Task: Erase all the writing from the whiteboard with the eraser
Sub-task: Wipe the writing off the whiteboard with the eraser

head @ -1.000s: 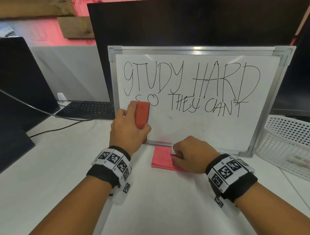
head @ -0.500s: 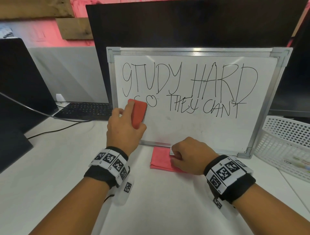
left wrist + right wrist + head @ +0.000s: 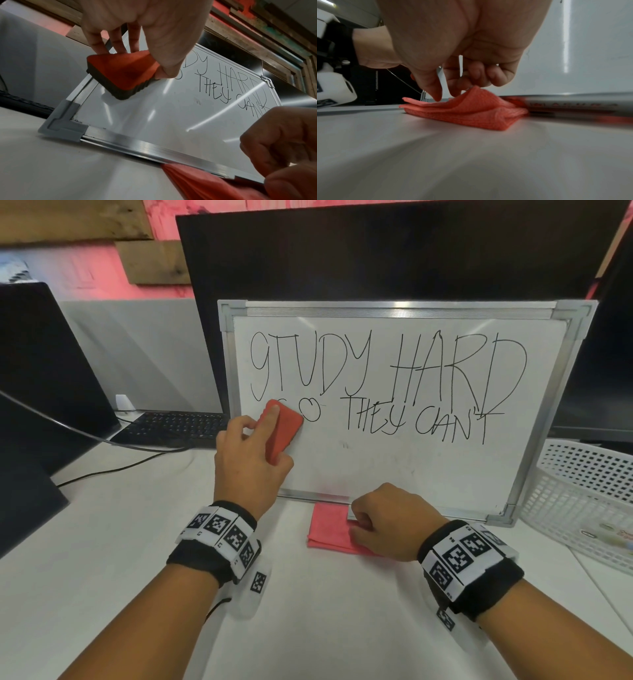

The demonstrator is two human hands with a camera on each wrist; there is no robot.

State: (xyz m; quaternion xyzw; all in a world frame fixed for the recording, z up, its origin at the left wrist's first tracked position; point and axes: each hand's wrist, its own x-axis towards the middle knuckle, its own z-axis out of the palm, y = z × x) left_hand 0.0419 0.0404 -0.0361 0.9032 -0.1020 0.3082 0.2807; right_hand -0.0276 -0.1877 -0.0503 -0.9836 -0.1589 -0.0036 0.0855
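1. Head view: whiteboard [image 3: 404,470] propped upright at centre frame, long axis left to right, writing [image 3: 387,385] spanning its upper half. Left hand [image 3: 250,460] at centre left, clamped round the red eraser [image 3: 282,428], pressing it on the board's left edge over the start of the second line. All remaining text lying up and to the right of the eraser, so likely a sweep rightward along the long axis; left hand much the nearer. Right hand [image 3: 383,522] low at centre, curled at the bottom frame above a pink cloth [image 3: 327,525].

2. Left wrist view: eraser [image 3: 123,78] at upper left, dark felt face flat on the board [image 3: 171,115], fingers above and thumb beside, which the head view hides. Bottom-left corner cap also plain here.

3. Right wrist view: fingers [image 3: 471,75] bent at the cloth [image 3: 467,109] fold and the board's lower rail; actual grip on either impossible to tell. No eraser, no writing in sight.
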